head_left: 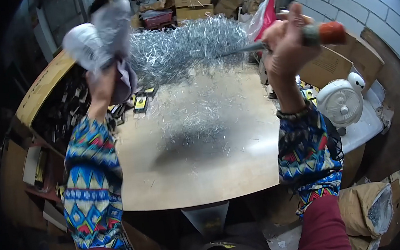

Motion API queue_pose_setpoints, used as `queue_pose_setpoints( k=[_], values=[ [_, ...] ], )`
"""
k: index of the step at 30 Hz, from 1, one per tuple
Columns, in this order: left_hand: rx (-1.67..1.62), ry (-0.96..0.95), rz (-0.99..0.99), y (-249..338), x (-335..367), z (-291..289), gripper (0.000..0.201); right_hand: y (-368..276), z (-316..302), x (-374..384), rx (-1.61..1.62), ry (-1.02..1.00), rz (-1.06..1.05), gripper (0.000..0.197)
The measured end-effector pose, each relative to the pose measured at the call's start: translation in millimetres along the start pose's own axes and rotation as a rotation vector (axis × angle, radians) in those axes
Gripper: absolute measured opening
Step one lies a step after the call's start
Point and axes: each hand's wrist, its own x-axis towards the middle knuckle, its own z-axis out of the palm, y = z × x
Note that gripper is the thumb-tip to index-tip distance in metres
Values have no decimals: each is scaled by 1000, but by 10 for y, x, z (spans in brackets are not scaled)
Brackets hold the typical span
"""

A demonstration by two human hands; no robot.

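Table (168, 189) with a shiny silver pile (182, 44) at its far end
In the head view, the left hand (102, 89) holds a blurry grey bundle (103, 37) up high, but I cannot tell how far its fingers bend; the right hand (289, 49) has fingers curled round a red-ended tool (331, 33), up at the right, thumb up
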Motion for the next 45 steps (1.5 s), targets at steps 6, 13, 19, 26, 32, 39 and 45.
queue_pose_setpoints(
  k=[6, 13, 19, 26, 32, 39, 45],
  values=[
    [32, 116, 211, -335, 94, 98, 34, 253, 124, -71, -173, -80, -76, 15],
    [197, 109, 205, -329, 386, 139, 30, 442, 172, -9, -166, -216, -119, 20],
    [267, 147, 297, -223, 378, 99, 31, 219, 580, -83, 17, 32, 135, 19],
    [8, 149, 328, -542, 395, 133, 34, 335, 567, -208, -181, -278, -70, 10],
    [-150, 12, 195, -322, 406, 350, 24, 329, 409, -115, -334, -406, -106, 12],
    [-175, 77, 270, -308, 511, 483, 37, 392, 457, -2, -84, -70, -101, 4],
    [-66, 115, 231, -17, 316, 559, 22, 430, 512, -19, -98, 74, -119, 12]
  ],
)
